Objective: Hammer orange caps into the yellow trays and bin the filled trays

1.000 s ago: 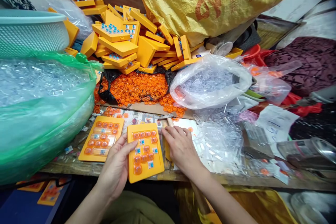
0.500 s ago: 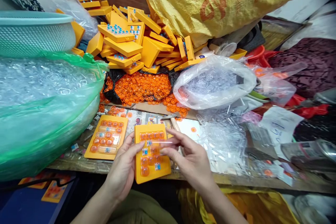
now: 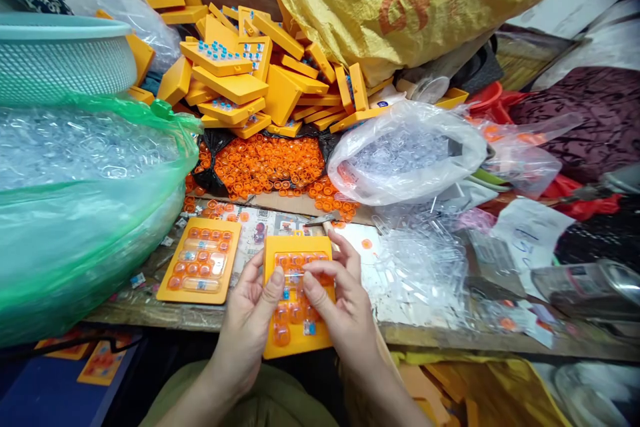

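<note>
A yellow tray (image 3: 320, 341) with orange round pieces and small blue-and-white parts is held up over the bench's front edge. My left hand (image 3: 250, 313) grips its left side, the thumb on its face near the upper pieces. My right hand (image 3: 345, 300) is at the tray's right side, with thumb and forefinger bent over the upper rows; a clear piece seems to lie under these fingertips, partly hidden. Left of my hands a second yellow tray (image 3: 165, 290), filled with orange and long clear pieces, lies flat on the bench.
Behind are orange rings (image 3: 270, 163) in a black bag, a white bag (image 3: 350, 193) of clear parts and piled yellow trays (image 3: 285, 97). A green bag (image 3: 100, 227) bulges at left. Loose clear pieces (image 3: 425, 267) lie at right; a hammer (image 3: 323, 219) lies behind the held tray.
The held tray has shifted slightly right. My right hand has come in closer over it, and the clear piece that was in its fingers is now down at the tray's upper rows.
</note>
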Available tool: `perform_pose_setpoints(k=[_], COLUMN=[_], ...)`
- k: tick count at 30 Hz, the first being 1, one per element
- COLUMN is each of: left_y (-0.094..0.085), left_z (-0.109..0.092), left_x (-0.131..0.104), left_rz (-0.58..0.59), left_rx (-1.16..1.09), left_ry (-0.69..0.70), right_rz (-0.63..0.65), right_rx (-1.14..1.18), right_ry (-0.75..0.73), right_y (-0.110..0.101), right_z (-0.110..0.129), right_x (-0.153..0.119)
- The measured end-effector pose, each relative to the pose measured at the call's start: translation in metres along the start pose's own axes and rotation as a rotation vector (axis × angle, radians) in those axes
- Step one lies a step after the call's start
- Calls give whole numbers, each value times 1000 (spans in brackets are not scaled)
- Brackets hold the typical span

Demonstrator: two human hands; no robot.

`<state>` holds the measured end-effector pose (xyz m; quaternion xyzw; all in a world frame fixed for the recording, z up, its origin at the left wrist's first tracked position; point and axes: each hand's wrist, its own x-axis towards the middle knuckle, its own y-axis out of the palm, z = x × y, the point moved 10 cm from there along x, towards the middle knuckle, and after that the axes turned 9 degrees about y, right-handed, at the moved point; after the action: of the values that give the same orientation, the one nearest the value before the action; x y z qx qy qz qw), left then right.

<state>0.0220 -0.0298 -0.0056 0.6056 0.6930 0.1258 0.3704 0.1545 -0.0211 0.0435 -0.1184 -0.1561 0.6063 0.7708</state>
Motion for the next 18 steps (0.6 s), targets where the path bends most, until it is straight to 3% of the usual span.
perform_pose_setpoints(k=[3, 6, 10, 13, 16, 18], left_y=[-2, -6, -8, -5, -2, -4], left_z=[1, 3, 13, 21, 24, 23], left_x=[0, 2, 8, 9, 8, 7], left_rz=[-43, -81, -100, -82, -61, -73], left_rx=[45, 100, 127, 97, 60, 49], left_ry=[30, 69, 50, -19, -96, -133], right_rz=[163, 168, 123, 233, 282, 22], right_rx=[348, 573, 518, 429, 120, -317], right_ry=[236, 306, 343, 342, 209, 17], right_y=[18, 25, 25, 22, -14, -70], right_z=[-24, -30, -34, -36, -36, -31], right_x=[1, 0, -4, -1, 18, 40])
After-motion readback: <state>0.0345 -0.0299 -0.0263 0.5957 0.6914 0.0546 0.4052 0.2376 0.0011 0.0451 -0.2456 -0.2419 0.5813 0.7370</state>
